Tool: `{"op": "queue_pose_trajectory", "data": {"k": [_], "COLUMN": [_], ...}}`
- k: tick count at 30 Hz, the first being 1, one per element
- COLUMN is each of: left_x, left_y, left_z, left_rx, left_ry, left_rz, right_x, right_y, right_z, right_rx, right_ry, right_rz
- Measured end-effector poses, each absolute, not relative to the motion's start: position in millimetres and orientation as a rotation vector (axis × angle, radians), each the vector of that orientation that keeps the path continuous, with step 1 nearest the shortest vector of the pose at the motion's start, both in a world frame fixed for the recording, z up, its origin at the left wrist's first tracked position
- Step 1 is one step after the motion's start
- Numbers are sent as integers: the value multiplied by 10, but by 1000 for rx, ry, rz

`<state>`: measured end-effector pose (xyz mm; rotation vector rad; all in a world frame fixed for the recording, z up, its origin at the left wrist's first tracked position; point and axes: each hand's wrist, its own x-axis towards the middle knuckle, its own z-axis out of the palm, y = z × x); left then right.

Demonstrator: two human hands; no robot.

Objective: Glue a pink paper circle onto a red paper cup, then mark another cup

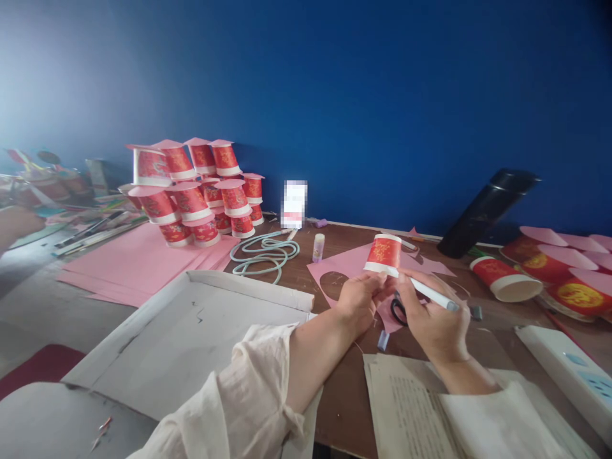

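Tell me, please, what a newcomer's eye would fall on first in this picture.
Probably the stacked red cups with pink tops, left of centre before the blue wall. Right of centre, the left hand holds a single red cup, while the right hand holds a white pen-like tool near its rim. Farther right, a black bottle also catches the eye.

From the person's head, the brown wooden tabletop (340, 398) is viewed forward and downward, the plain blue wall (335, 95) beyond; left hand (359, 297) and right hand (437, 324) are seen close up.
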<state>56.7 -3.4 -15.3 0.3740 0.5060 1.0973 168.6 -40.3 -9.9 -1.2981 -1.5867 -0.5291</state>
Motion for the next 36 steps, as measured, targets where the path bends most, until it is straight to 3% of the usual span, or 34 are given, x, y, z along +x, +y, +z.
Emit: {"op": "queue_pose_trajectory", "data": {"k": [36], "left_x": [555], "left_y": [-32], "left_z": [-147], "left_rx": [351], "left_ry": [513], "left_rz": [1113], "right_x": [1673], "right_y": [-428], "right_z": [-86], "right_rx": [-1273], "right_ry": [-1588], "right_rz": [-509]}}
